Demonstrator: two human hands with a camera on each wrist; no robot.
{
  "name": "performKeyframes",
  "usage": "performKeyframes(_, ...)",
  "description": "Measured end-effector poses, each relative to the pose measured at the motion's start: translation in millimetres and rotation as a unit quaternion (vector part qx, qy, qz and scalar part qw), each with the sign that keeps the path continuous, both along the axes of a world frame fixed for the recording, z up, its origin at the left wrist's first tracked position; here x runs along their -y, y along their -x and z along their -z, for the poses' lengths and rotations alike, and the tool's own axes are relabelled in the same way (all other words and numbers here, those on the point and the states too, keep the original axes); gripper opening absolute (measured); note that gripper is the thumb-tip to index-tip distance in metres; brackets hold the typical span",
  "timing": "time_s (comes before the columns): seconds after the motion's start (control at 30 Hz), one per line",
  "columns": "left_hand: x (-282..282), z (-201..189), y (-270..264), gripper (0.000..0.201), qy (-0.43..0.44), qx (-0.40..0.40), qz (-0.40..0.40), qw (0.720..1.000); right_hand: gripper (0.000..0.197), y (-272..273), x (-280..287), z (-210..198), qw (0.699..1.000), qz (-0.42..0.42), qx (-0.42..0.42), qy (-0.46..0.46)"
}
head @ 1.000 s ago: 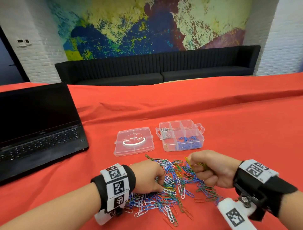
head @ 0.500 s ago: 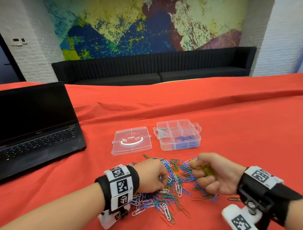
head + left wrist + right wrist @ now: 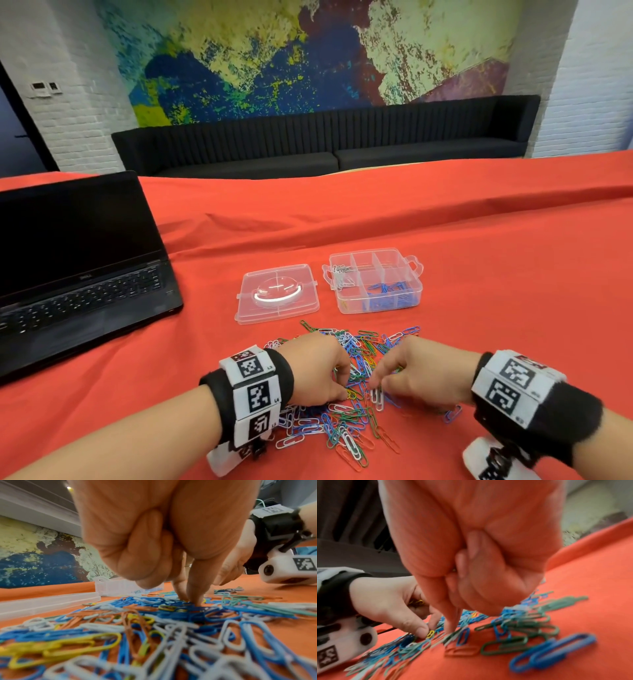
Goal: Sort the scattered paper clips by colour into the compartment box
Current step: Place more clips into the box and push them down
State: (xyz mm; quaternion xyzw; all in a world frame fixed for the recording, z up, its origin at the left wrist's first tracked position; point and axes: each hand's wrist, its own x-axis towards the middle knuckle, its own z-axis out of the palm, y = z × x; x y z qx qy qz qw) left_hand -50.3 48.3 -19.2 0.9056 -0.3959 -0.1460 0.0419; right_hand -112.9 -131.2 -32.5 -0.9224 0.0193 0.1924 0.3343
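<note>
Head view: red tablecloth (image 3: 479, 274), black sofa (image 3: 325, 144), painted mural (image 3: 308, 51).

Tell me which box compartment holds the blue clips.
The front right compartment of the compartment box; silver clips fill the back left one.

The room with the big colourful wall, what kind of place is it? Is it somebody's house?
Probably not a house: more likely an office lounge or meeting room. A long black bench sofa runs along a painted mural on white brick, and an open laptop sits on the red-covered table.
</note>
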Motion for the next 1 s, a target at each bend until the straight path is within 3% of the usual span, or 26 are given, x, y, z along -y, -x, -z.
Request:
performKeyframes(0.1, -2.5, 0.0, -3.1, 0.009, 0.013, -0.011, 0.017, 1.0, 0.021, -1.1, 2.2, -4.4, 0.998, -0.039, 0.018, 0.047)
performKeyframes(0.2, -6.1, -1.7, -12.0, 0.007, 0.055, -0.062, 0.005, 0.997, 0.021, -7.5, 2.6, -9.2, 0.996, -0.026, 0.065, 0.057)
performKeyframes(0.3, -9.3, -2.4, -20.5, 0.006, 0.153, -0.181, -0.093, 0.967, 0.023, -14.7, 0.9, -6.8, 0.993, -0.021, 0.091, 0.077)
performKeyframes(0.37, -13.2, -2.6, -25.3, 0.011, 0.24, -0.323, -0.182, 0.897, 0.016, -16.5, 1.8, -4.6, 0.992, -0.033, 0.087, 0.084)
performKeyframes(0.43, -16.3, -3.3, -31.1, 0.013, 0.33, -0.497, -0.222, 0.771, 0.013, -18.8, 5.4, -4.9, 0.99, -0.028, 0.094, 0.102)
performKeyframes(0.5, -17.4, -5.3, -34.4, 0.007, 0.398, -0.61, -0.207, 0.653, 0.012, -23.3, 7.7, -5.4, 0.987, -0.004, 0.112, 0.114)
performKeyframes(0.57, -16.3, -5.9, -36.9, 0.003, 0.446, -0.647, -0.184, 0.59, 0.011, -30.1, 5.5, -4.5, 0.988, 0.01, 0.115, 0.107)
performKeyframes(0.63, -12.1, -5.8, -38.7, 0.012, 0.465, -0.645, -0.19, 0.576, 0.013, -36.3, 0.2, -3.2, 0.987, 0.015, 0.103, 0.12)
performKeyframes(0.7, -5.0, -5.6, -40.9, 0.027, 0.456, -0.615, -0.223, 0.604, 0.012, -41.7, -4.4, -2.0, 0.979, -0.001, 0.107, 0.172)
performKeyframes(0.73, -0.8, -5.7, -43.0, 0.033, 0.443, -0.584, -0.239, 0.636, 0.011, -43.4, -5.7, -1.6, 0.975, -0.011, 0.111, 0.194)
performKeyframes(0.77, 4.1, -6.5, -43.9, 0.037, 0.422, -0.536, -0.246, 0.689, 0.012, -44.1, -5.8, -0.9, 0.971, -0.021, 0.109, 0.21)
performKeyframes(0.87, 18.8, -6.5, -48.6, 0.03, 0.269, -0.259, -0.167, 0.912, 0.012, -39.3, 2.2, -0.6, 0.969, -0.017, 0.09, 0.228)
performKeyframes(0.9, 23.6, -6.3, -50.0, 0.022, 0.208, -0.167, -0.111, 0.957, 0.011, -35.9, 6.8, -1.8, 0.971, -0.012, 0.085, 0.224)
performKeyframes(0.97, 32.2, -5.0, -50.7, 0.016, 0.119, -0.07, -0.03, 0.99, 0.01, -27.5, 17.4, -7.0, 0.983, 0.004, 0.065, 0.172)
performKeyframes(1.0, 36.3, -2.8, -50.5, 0.017, 0.084, -0.048, -0.01, 0.995, 0.012, -22.5, 22.6, -11.2, 0.994, 0.026, 0.044, 0.095)
